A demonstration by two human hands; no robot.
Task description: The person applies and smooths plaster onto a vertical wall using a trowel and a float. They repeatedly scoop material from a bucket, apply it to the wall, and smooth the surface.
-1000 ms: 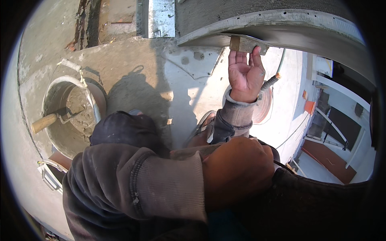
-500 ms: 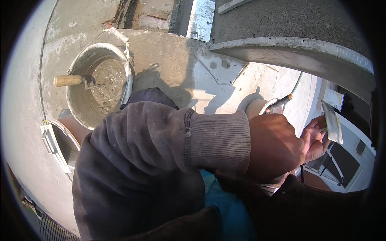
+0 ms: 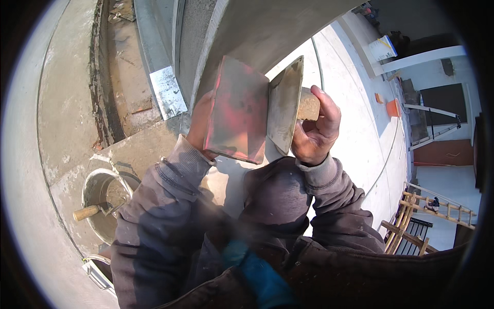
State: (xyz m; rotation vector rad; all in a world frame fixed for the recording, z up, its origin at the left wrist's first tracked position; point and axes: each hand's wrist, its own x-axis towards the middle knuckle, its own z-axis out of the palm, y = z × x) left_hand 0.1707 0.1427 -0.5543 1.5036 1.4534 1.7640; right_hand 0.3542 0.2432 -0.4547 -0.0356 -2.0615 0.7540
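Note:
My left hand [image 3: 200, 122] grips a flat rectangular board [image 3: 237, 110], grey and worn with red smears; its grip is mostly hidden behind the board. In my right hand [image 3: 318, 131] is a plastering trowel [image 3: 284, 105], its pale metal blade on edge and its wooden handle between thumb and fingers. Blade and board stand close side by side, meeting or nearly meeting along their facing edges. At the lower left, a pointing trowel [image 3: 86, 212] with a wooden handle lies across a bucket [image 3: 100, 230] of grey mortar.
Above my hands stands a broad grey panel [image 3: 267, 31]. A metal sheet [image 3: 168, 92] lies beside a trench-like gap at the upper left. A hose [image 3: 382, 172] runs over the pale floor at right, near an orange container [image 3: 393, 108] and a bamboo ladder [image 3: 411, 219].
The view has swung, and the bucket now appears lower. My left arm has drawn back from across my body; the red-smeared board now shows in that hand. The trowel appears nearer the middle.

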